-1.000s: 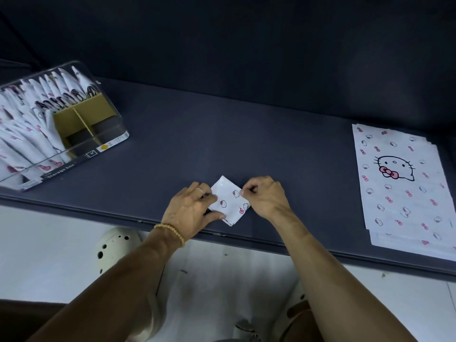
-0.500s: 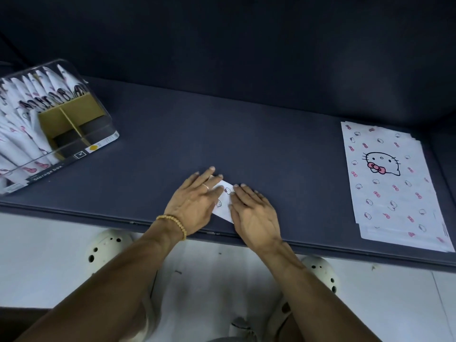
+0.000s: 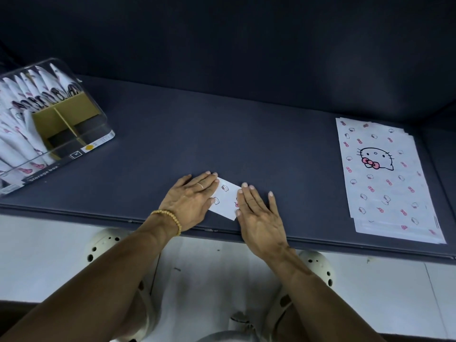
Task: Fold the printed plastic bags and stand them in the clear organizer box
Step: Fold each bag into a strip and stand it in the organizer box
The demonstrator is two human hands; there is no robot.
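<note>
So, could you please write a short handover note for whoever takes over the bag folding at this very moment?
Left hand: flat, pressing the folded bag near the table's front edge.
Right hand: flat, fingers straight, at the bag's right edge.
Organizer box, far left: many folded bags standing inside; its cardboard compartments look empty.
Stack of flat bags, far right: unfolded.
Left: stand this bag in the box, then fold the stack.
</note>
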